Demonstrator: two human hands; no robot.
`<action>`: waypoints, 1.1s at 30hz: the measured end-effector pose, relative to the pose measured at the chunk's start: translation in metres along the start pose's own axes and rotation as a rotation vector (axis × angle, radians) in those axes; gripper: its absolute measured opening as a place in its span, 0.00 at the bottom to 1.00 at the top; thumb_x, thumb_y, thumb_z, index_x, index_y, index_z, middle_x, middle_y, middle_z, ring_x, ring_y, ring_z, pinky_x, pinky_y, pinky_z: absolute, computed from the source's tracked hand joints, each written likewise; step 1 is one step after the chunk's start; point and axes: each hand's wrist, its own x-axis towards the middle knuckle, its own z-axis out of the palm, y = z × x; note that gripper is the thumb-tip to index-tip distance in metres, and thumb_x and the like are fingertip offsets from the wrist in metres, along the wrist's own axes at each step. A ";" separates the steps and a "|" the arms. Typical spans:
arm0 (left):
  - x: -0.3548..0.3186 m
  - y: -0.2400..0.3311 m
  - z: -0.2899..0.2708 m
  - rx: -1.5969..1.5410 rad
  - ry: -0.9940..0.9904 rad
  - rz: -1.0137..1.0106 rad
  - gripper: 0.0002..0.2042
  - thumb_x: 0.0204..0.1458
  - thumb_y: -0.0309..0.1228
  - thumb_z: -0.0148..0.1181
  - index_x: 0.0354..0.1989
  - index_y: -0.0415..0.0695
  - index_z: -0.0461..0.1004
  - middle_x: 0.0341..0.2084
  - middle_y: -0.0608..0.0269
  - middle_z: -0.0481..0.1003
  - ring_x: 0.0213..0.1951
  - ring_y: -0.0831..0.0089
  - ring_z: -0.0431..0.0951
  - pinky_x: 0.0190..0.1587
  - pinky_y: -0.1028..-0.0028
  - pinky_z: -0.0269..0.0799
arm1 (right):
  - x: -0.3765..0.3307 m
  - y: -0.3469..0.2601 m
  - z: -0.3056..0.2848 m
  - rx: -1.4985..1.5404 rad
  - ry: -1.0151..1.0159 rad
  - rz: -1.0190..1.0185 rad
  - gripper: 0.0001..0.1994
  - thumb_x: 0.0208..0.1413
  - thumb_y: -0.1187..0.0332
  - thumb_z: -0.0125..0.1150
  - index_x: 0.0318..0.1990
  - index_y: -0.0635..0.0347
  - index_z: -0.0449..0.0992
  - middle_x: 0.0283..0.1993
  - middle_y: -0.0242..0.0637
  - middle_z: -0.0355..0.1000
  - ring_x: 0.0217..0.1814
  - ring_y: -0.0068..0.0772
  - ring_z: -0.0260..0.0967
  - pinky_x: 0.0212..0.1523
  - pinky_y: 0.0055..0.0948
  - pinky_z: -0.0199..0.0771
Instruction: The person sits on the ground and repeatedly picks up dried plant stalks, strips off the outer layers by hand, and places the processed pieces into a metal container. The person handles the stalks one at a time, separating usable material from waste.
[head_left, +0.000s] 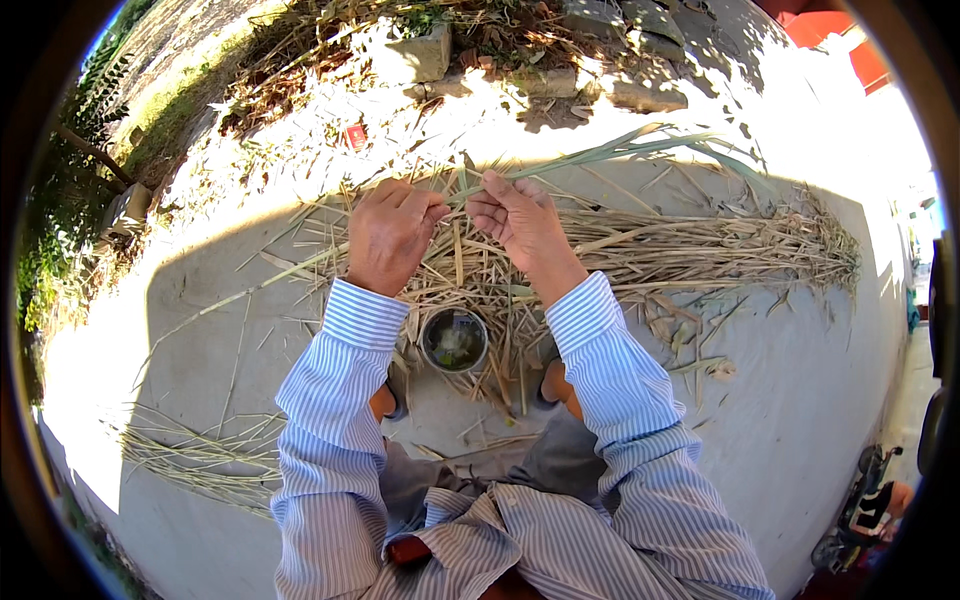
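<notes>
My left hand [388, 232] and my right hand [522, 222] are raised side by side, both closed on one long green stalk [610, 153]. The stalk's leafy end runs up and to the right from my right hand's fingers. Its other end goes under my left hand. Both forearms wear blue-and-white striped sleeves. Below my hands, between my feet, a small round metal cup [454, 340] holding something greenish stands on the ground among dry stalks.
A thick pile of dry straw-coloured stalks [700, 245] stretches right across the concrete. A thinner bundle [195, 458] lies at lower left. Concrete blocks [420, 55] and plant litter sit at the top. A small red object [355, 136] lies on the sunlit ground.
</notes>
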 end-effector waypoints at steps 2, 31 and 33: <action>0.002 0.001 -0.001 0.009 0.003 -0.007 0.08 0.40 0.30 0.69 0.27 0.41 0.77 0.21 0.60 0.76 0.27 0.62 0.75 0.30 0.65 0.70 | -0.001 -0.004 -0.002 0.012 -0.058 -0.013 0.13 0.54 0.65 0.65 0.42 0.64 0.74 0.35 0.39 0.75 0.38 0.29 0.75 0.38 0.24 0.78; -0.004 -0.024 -0.007 -1.118 -0.428 -0.832 0.03 0.53 0.21 0.60 0.34 0.34 0.76 0.30 0.59 0.78 0.34 0.75 0.79 0.41 0.77 0.77 | -0.013 -0.021 -0.004 -0.585 -0.455 -0.294 0.14 0.60 0.63 0.57 0.43 0.68 0.76 0.37 0.40 0.78 0.40 0.28 0.76 0.40 0.26 0.76; -0.007 -0.025 -0.005 -1.125 -0.391 -0.837 0.04 0.52 0.21 0.61 0.34 0.34 0.76 0.30 0.58 0.78 0.34 0.75 0.79 0.41 0.78 0.76 | -0.017 -0.021 -0.002 -0.535 -0.451 -0.280 0.14 0.61 0.63 0.56 0.44 0.67 0.75 0.38 0.40 0.77 0.40 0.29 0.76 0.40 0.25 0.77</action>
